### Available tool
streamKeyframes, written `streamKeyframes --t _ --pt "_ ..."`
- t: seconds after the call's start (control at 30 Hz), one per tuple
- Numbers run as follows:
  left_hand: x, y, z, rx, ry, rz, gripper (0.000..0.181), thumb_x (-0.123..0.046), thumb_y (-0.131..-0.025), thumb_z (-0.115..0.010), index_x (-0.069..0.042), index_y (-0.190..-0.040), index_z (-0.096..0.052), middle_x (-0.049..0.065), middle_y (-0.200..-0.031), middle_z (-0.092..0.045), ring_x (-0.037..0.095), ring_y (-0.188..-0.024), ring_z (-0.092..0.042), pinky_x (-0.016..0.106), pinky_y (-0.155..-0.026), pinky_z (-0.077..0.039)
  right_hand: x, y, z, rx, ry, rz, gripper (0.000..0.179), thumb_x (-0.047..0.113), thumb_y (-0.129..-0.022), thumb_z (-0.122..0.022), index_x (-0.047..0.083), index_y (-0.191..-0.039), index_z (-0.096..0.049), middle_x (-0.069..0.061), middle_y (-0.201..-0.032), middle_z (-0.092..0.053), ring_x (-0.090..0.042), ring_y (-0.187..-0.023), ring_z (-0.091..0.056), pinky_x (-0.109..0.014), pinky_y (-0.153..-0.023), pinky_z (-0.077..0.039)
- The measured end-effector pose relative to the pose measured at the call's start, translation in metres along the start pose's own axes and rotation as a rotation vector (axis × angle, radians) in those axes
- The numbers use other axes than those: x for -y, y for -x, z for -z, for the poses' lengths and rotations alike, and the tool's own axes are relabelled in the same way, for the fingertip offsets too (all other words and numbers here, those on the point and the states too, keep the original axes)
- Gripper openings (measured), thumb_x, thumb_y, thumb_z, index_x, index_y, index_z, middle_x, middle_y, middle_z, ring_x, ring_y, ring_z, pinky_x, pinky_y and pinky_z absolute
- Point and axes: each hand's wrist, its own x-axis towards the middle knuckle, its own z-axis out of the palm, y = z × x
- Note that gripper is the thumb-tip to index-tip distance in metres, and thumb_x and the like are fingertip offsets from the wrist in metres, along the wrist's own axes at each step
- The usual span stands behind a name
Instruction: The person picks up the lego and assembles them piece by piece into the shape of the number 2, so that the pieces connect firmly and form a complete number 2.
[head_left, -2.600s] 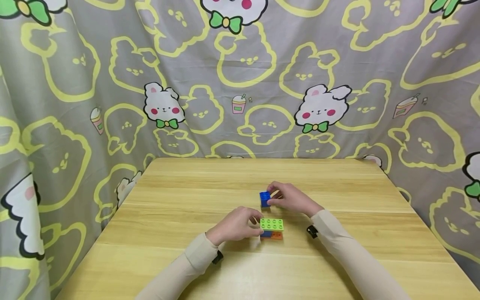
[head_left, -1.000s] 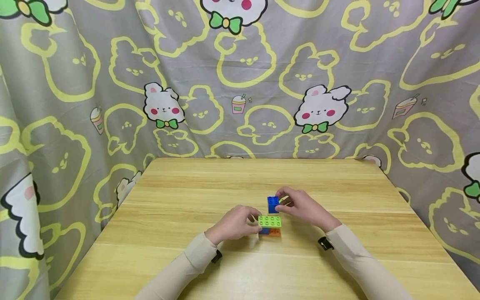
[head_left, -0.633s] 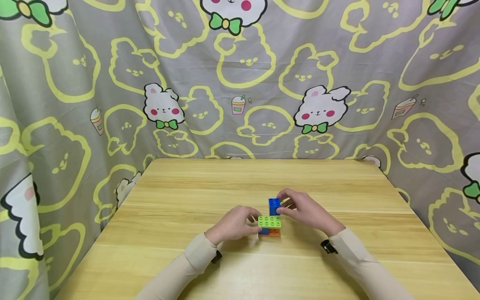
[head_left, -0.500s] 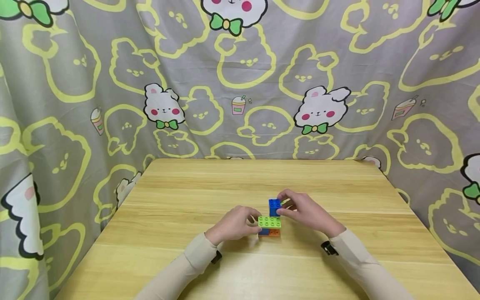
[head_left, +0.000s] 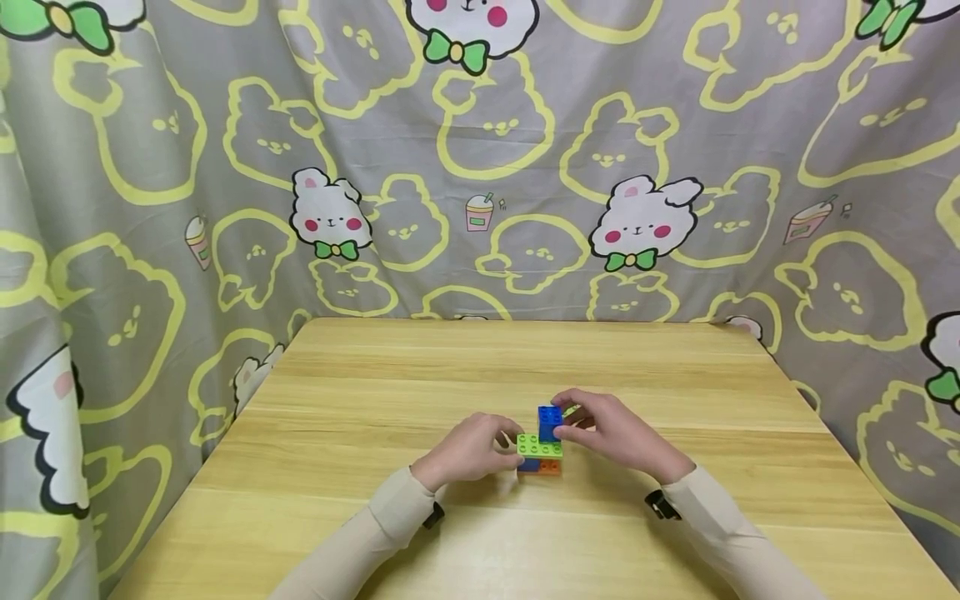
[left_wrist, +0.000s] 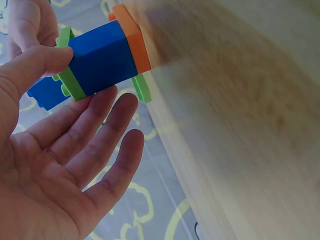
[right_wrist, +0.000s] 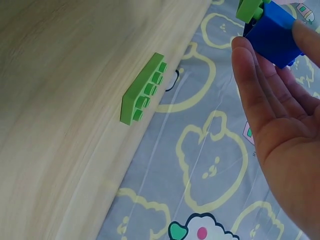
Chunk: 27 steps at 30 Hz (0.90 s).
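My left hand (head_left: 468, 450) pinches the left end of a small toy-brick stack between thumb and fingers. The stack has an orange plate (left_wrist: 134, 40) on the table, a blue brick (left_wrist: 102, 60) on its left half, and a light green studded plate (head_left: 528, 447) on top. My right hand (head_left: 618, 431) pinches a second blue brick (head_left: 549, 429) by its right side. That brick stands upright at the green plate's right half, its lower edge right at the studs. In the right wrist view the green plate's end (right_wrist: 250, 10) meets the brick's underside.
Another light green plate (right_wrist: 142, 92) lies on the wooden table (head_left: 375, 375), behind my right hand and partly hidden by it in the head view. A patterned grey curtain (head_left: 420, 200) hangs along the table's back edge and both sides.
My right hand has brought the second blue brick from behind the stack rightward and nearer, then down onto the green plate's right half. My left hand keeps its hold, nearly still.
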Motion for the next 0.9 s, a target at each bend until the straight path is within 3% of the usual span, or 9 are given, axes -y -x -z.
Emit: streamKeyframes --t 0.33,0.9 --pt "0.0 -0.0001 -0.0008 0.001 -0.008 0.003 0.035 -0.03 -0.091 -0.078 -0.011 -0.12 -0.074 -0.001 -0.108 -0.075 0.006 -0.091 -0.066 0.024 -0.08 -0.054 0.001 0.0025 -0.0003 0.028 0.036 0.025 0.046 0.039 -0.098 -0.068 0.011 -0.135 -0.063 -0.001 -0.119 -0.071 -0.01 -0.097 -0.07 -0.027 -0.085 -0.058" --pt "0.0005 0.0 -0.0005 0.0 -0.007 0.0 0.036 -0.029 -0.091 -0.078 -0.01 -0.121 -0.074 0.0 -0.111 -0.075 0.008 -0.093 -0.067 0.025 -0.081 -0.054 0.0046 0.0048 0.0012 0.065 0.03 0.051 0.042 0.041 -0.097 -0.069 0.015 -0.13 -0.064 0.003 -0.112 -0.07 -0.009 -0.096 -0.069 -0.03 -0.082 -0.058"
